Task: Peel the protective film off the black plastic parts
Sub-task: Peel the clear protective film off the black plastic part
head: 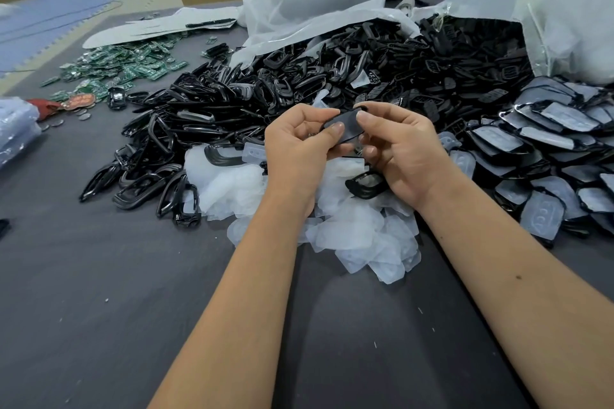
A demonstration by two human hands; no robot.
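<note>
Head view, item one: black plastic part [344,128], oval, held above the bench [99,276] between both hands, its long axis running roughly left to right. Left hand [299,146] pinches the near-left end, thumb on top. Right hand [395,149] pinches the right end, thumb and forefinger at the upper edge (likely where the film would lift; whether any film remains on it cannot be told). Item two: peeled films [358,229], translucent heap directly beneath the hands. Item three: stripped black frames [206,116], piled left and behind. Item four: film-covered parts [558,143], stacked right, nearer the right hand.
</note>
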